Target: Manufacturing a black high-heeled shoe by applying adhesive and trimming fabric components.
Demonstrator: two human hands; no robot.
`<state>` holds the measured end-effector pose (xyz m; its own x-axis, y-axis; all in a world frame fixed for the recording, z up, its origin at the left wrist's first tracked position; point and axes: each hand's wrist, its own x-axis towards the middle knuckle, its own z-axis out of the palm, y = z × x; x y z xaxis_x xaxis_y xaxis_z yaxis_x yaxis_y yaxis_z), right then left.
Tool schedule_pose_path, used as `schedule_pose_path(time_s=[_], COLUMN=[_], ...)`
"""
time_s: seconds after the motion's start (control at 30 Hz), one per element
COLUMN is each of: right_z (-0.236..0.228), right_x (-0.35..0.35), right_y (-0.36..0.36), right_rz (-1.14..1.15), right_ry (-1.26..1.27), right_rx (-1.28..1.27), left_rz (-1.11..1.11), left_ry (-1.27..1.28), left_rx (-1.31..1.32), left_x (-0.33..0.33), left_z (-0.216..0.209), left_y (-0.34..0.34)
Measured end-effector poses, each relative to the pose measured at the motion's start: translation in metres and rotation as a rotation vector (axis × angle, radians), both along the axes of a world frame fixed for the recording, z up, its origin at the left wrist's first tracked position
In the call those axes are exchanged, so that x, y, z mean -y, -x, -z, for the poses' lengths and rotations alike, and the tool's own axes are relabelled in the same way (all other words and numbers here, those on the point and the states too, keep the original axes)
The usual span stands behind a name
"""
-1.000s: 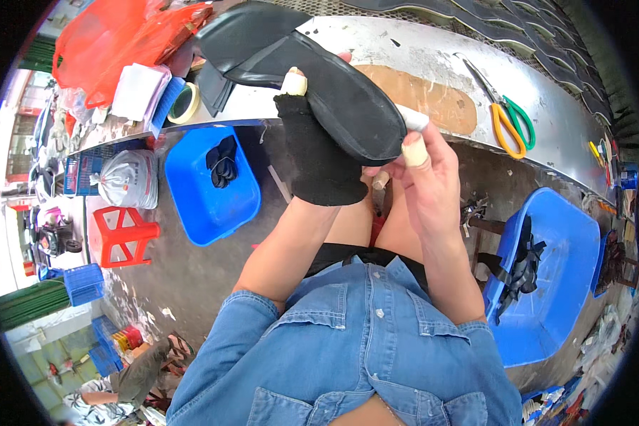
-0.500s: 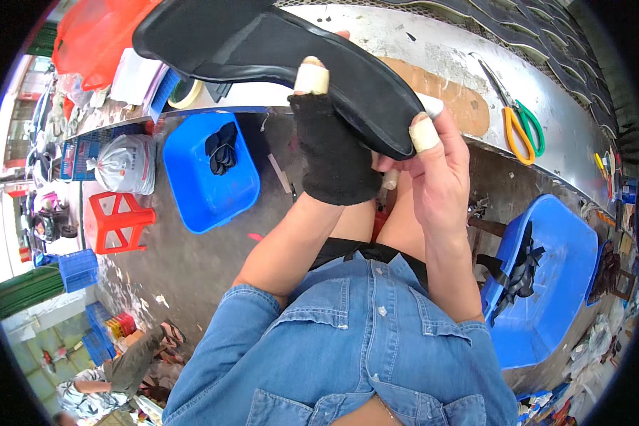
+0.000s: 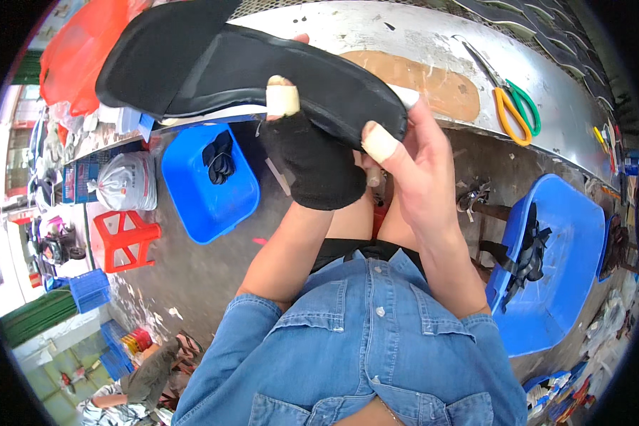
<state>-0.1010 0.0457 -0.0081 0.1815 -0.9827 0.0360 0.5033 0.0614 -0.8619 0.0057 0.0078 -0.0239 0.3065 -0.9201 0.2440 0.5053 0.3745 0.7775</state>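
Observation:
A black sandal [image 3: 255, 67], with a broad strap at its far-left end, is held up over the near edge of the workbench. My left hand [image 3: 309, 153], in a black fingerless glove, grips the sandal's middle, its taped thumb lying on top of the footbed. My bare right hand [image 3: 422, 160] pinches the narrower right end, the taped thumb pressed near the rim and the fingers behind it. Most fingers of both hands are hidden beneath the sandal. A tan sole-shaped board [image 3: 433, 89] lies on the bench just beyond my right hand.
Scissors with yellow and green handles [image 3: 511, 113] rest on the metal bench [image 3: 376, 28]. Blue tubs [image 3: 184, 192] [image 3: 557, 284] holding black straps stand on both sides below. A red stool [image 3: 128, 241], a red plastic bag [image 3: 85, 53] and another person [image 3: 145, 376] are at left.
Both hands and the sandal have shifted a little to the left. The view has turned slightly, and both hands keep their hold on the sandal.

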Motion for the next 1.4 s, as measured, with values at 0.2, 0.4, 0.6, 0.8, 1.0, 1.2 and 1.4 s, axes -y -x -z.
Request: schedule_pose_path(time_s=[0.2,0.4,0.6,0.8,1.0,1.2,1.4], right_z=[0.006,0.012,0.016,0.032,0.066,0.068,0.064], right_x=[0.001,0.010,0.023,0.052,0.078,0.104,0.097], right_y=[-0.009,0.009,0.017,0.108,0.204,0.208,0.231], right_rz=[0.107,0.003,0.060,0.328,0.477,0.420,0.334], right_ry=[0.092,-0.079,0.208,0.228,0.328,0.296,0.082], right_rx=[0.056,-0.063,-0.355,-0.889,-1.900,-2.012,-2.084], left_rz=[0.024,0.002,0.268,0.392,0.323,0.280,0.322], left_ry=[0.050,0.072,0.142,-0.119,-0.197,-0.275,-0.245], left_rx=[0.012,0.266,0.081,-0.232,-0.088,-0.208,-0.154], left_x=[-0.001,-0.003,-0.010,-0.013,-0.034,-0.046,-0.059], left_z=[0.021,0.024,0.016,0.011,0.016,0.020,0.027], left_y=[-0.005,-0.003,-0.009,-0.034,-0.062,-0.081,-0.104])
